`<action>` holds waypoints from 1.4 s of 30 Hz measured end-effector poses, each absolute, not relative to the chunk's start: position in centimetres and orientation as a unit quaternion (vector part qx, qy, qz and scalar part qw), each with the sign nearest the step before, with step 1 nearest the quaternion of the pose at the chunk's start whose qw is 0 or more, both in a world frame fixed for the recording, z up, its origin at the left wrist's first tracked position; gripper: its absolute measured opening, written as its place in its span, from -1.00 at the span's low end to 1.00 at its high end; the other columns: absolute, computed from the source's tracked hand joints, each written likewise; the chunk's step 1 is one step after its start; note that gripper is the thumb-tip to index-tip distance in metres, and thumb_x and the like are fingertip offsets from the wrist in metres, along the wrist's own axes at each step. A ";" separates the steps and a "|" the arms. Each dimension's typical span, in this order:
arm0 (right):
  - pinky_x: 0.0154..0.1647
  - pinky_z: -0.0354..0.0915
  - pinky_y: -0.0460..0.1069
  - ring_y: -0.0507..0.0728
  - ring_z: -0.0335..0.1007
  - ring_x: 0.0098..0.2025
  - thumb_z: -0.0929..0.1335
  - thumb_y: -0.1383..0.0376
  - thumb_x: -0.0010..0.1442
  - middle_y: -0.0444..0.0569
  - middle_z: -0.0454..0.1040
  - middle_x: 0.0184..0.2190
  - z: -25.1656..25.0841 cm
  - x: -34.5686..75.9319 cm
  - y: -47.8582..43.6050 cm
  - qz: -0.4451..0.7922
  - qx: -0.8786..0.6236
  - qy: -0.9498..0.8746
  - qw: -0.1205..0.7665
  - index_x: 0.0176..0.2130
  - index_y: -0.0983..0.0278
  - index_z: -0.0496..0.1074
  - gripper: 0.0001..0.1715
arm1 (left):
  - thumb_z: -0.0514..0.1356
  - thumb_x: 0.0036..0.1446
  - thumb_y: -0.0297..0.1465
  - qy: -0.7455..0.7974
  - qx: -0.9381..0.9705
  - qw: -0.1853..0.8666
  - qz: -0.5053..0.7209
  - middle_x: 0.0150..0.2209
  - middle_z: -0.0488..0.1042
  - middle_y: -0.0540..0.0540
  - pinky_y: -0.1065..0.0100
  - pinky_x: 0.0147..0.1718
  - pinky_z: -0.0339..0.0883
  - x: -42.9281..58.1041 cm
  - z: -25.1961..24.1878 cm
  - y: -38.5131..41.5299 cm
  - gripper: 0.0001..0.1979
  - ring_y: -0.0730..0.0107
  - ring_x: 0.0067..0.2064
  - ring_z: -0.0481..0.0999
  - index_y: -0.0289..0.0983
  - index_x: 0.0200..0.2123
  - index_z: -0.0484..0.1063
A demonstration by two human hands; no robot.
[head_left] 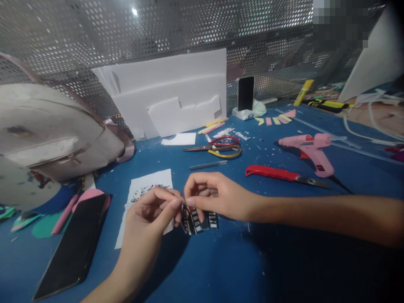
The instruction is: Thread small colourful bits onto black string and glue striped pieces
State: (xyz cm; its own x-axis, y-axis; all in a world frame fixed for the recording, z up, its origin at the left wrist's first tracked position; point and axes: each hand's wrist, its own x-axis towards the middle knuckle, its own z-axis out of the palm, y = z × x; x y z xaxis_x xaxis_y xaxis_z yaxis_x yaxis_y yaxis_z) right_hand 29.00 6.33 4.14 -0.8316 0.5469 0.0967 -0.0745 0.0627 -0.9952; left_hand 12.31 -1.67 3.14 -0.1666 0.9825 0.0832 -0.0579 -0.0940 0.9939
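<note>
Close together over the blue table, my left hand (148,216) and my right hand (221,195) meet at their fingertips. Both are closed in a pinch at the upper edge of a small black-and-white striped piece (196,221), which looks like strips with ladder-like bars. Fingers cover part of it, and whatever fine bit lies between the tips is too small to make out. Just behind my left hand lies a white paper sheet (140,183) with many tiny coloured glittery bits (151,188) on it.
Scissors (217,148), a grey pen (208,165), a red utility knife (274,172) and a pink glue gun (306,147) lie beyond my hands. A black phone (72,248) and white bag (57,126) are left. White foam boards (176,88) and another phone (245,93) stand behind.
</note>
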 end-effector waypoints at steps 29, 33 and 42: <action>-0.49 0.18 -0.19 -0.08 0.26 -0.42 0.38 0.46 0.15 -0.15 0.40 -0.36 4.1 29.6 6.8 0.404 -0.113 -0.842 0.338 -0.30 0.29 0.43 -0.91 | 0.35 -0.06 -0.50 0.577 0.504 0.383 0.516 -0.62 0.50 0.03 0.52 -0.53 0.37 12.2 3.7 -2.0 -0.92 0.47 -0.56 0.48 -0.23 -0.53 0.55; -0.42 0.19 -0.16 -0.08 0.23 -0.43 0.36 0.43 0.20 -0.17 0.38 -0.36 4.2 29.8 6.9 0.373 -0.107 -0.862 0.326 -0.29 0.27 0.41 -0.94 | 0.35 -0.07 -0.50 0.589 0.469 0.395 0.526 -0.63 0.48 0.03 0.51 -0.54 0.35 12.7 4.1 -2.1 -0.91 0.47 -0.56 0.47 -0.23 -0.54 0.54; -0.34 0.16 -0.12 -0.06 0.22 -0.41 0.33 0.36 0.29 -0.16 0.38 -0.29 4.3 29.9 7.0 0.329 -0.102 -0.894 0.285 -0.21 0.26 0.38 -0.97 | 0.38 -0.09 -0.48 0.558 0.444 0.467 0.523 -0.58 0.49 0.05 0.52 -0.48 0.40 12.8 4.2 -1.8 -0.87 0.50 -0.52 0.47 -0.27 -0.45 0.48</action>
